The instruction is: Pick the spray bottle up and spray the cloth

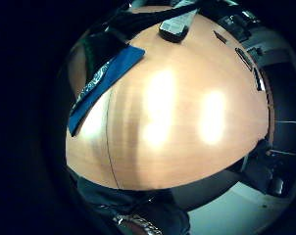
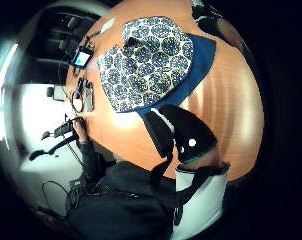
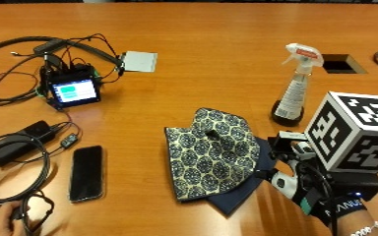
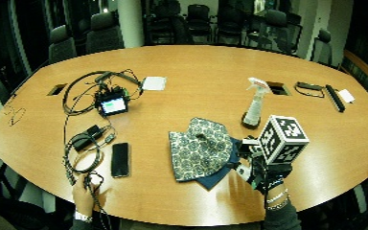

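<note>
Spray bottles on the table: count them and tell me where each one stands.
1. The spray bottle stands upright on the table, beyond the patterned cloth and apart from the gloved right hand. None seems hidden.

Right hand (image 3: 320, 189) mostly hidden under rig and straps; finger pose cannot be told. Wrist cut off by outside view's edge. Dark blue layer (image 3: 244, 194) beneath patterned cloth (image 3: 212, 150) mostly covered, only edge beside hand showing. Spray bottle (image 3: 296, 88) label text too small to read. Small screen (image 3: 75, 91) across table from cloth: content unreadable.
</note>
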{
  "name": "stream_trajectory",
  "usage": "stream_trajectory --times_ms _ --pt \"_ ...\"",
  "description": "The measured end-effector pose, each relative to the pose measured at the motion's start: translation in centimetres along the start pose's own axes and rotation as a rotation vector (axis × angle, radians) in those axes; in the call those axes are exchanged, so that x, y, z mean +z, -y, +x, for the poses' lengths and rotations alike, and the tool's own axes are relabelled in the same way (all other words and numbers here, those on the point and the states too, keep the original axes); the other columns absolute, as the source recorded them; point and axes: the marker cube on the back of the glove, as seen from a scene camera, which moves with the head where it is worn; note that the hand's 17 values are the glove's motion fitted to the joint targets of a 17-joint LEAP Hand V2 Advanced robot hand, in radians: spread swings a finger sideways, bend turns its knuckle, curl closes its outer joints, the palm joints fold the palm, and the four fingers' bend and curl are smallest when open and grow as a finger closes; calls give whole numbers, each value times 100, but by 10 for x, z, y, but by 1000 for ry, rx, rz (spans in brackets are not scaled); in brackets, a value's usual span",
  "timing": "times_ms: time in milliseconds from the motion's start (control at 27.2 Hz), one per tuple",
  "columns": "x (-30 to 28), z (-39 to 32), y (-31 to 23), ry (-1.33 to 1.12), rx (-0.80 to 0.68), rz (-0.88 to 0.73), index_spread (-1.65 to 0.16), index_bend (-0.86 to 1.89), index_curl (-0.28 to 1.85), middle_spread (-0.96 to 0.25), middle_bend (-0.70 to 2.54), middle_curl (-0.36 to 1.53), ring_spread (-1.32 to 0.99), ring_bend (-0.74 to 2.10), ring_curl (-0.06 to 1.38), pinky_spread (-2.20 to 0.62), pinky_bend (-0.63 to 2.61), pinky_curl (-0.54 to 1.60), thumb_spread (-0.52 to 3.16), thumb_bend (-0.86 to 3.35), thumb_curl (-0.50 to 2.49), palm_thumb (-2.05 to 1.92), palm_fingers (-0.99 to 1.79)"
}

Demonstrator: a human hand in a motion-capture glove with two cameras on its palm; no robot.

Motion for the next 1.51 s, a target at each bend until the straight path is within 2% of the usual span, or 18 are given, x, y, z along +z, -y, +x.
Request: stream_trajectory --times_ms 221,515,772,956,1324,1508 --pt "0 -1 1 3 5 10 -27 31 19 0 18 10 0 27 13 18 38 16 70 24 10 42 51" --pt "6 -15 6 7 -26 -21 -33 29 25 0 17 15 1 25 17 23 37 21 94 20 13 46 50" --pt "7 -37 23 4 -76 -25 -35 26 28 0 16 18 1 25 20 24 36 24 105 16 15 48 49" --pt "-6 -47 43 62 -95 34 -35 21 29 0 16 20 0 27 22 25 36 26 109 14 17 49 50" --pt "-13 -37 78 113 -23 99 -36 17 30 -1 17 23 0 30 25 24 36 29 115 9 19 52 54" --pt "-23 -31 102 181 -2 185 -36 15 30 -1 18 25 -1 33 27 24 36 30 116 8 21 55 58"
